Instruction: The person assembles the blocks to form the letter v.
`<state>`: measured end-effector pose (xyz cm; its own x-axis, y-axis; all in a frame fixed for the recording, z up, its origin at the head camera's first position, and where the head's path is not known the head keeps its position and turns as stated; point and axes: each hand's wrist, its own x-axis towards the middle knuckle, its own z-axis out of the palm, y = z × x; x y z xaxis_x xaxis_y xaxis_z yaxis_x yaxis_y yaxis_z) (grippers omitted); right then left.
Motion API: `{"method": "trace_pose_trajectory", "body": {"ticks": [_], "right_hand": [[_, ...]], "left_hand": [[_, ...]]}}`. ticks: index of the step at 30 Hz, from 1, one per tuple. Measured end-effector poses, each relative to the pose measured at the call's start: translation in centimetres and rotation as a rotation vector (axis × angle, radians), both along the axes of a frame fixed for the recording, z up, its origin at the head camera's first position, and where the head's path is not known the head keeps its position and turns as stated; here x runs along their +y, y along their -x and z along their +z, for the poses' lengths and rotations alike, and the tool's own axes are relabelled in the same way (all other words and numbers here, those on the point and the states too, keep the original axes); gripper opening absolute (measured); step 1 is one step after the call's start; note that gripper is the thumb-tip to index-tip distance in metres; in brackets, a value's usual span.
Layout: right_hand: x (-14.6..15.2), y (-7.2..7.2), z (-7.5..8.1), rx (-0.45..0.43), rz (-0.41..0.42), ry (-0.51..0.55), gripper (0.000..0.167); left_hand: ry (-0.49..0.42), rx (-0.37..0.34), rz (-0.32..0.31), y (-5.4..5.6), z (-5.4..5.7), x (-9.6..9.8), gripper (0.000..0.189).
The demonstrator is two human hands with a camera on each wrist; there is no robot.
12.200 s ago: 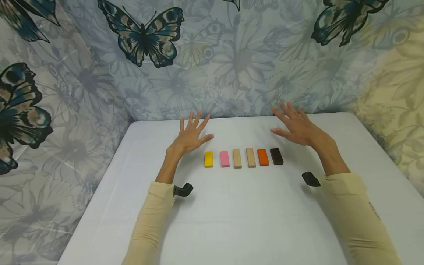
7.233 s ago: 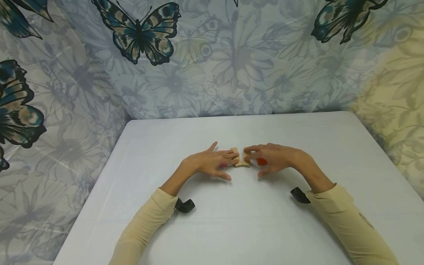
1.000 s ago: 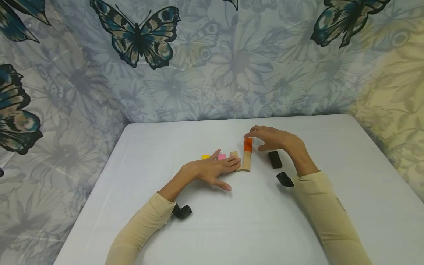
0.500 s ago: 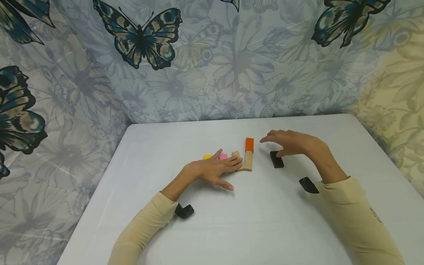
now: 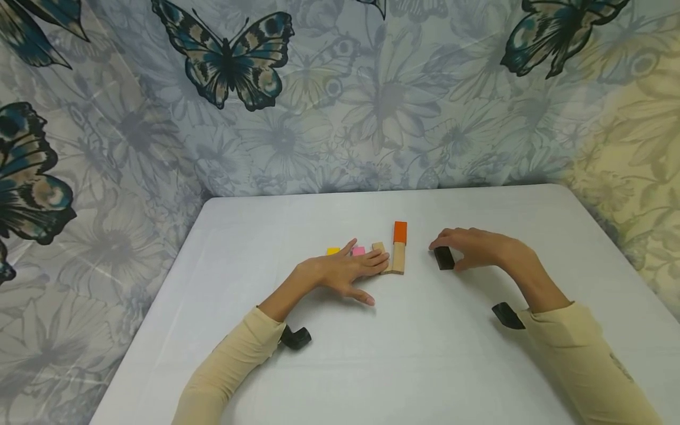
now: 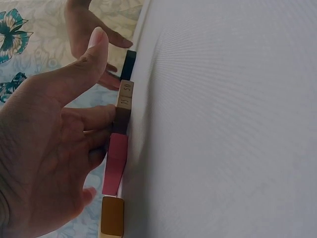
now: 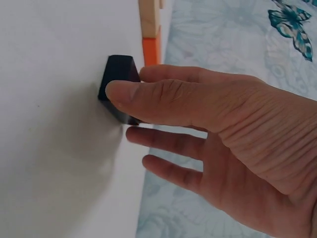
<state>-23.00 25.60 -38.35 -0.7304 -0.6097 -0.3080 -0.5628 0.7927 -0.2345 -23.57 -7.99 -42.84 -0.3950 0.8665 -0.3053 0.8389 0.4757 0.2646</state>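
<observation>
My left hand (image 5: 342,271) lies with straight fingers over the row, its fingertips on the left light wooden block (image 5: 378,246). A second wooden block (image 5: 398,260) sits beside it, and an orange block (image 5: 400,232) continues from its far end. Under and behind the left hand show a pink block (image 5: 358,251) and a yellow block (image 5: 333,251), both partly hidden. On the right, my right hand (image 5: 480,247) pinches a black block (image 5: 444,260). The right wrist view has the thumb (image 7: 124,92) across the near face of this block, forefinger behind it.
All blocks are on a white-covered table (image 5: 372,366). Butterfly-patterned cloth (image 5: 340,118) hangs along the table's far edge and left side. A black wrist camera (image 5: 296,338) sticks out from the left sleeve, another (image 5: 508,316) from the right.
Earlier the wooden blocks came together and the orange block went to the right one's far end. Since then my right hand left it and moved right onto the black block; the left stayed.
</observation>
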Motion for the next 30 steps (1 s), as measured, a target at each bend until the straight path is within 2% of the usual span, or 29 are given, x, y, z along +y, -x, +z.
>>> {"method": "trace_pose_trajectory", "body": {"ticks": [9, 14, 21, 30], "right_hand": [[-0.35, -0.12, -0.90, 0.067, 0.041, 0.000, 0.049], [-0.49, -0.10, -0.86, 0.088, 0.038, -0.023, 0.046], [-0.47, 0.13, -0.85, 0.118, 0.060, -0.003, 0.043], [-0.58, 0.58, -0.28, 0.155, 0.028, 0.031, 0.047]], "left_hand": [[0.007, 0.019, -0.012, 0.05, 0.09, -0.09, 0.095], [0.006, 0.026, -0.012, 0.00, 0.10, 0.00, 0.094], [0.017, 0.039, -0.013, -0.01, 0.14, 0.02, 0.095], [0.018, 0.050, -0.018, 0.14, 0.16, 0.08, 0.094]]}}
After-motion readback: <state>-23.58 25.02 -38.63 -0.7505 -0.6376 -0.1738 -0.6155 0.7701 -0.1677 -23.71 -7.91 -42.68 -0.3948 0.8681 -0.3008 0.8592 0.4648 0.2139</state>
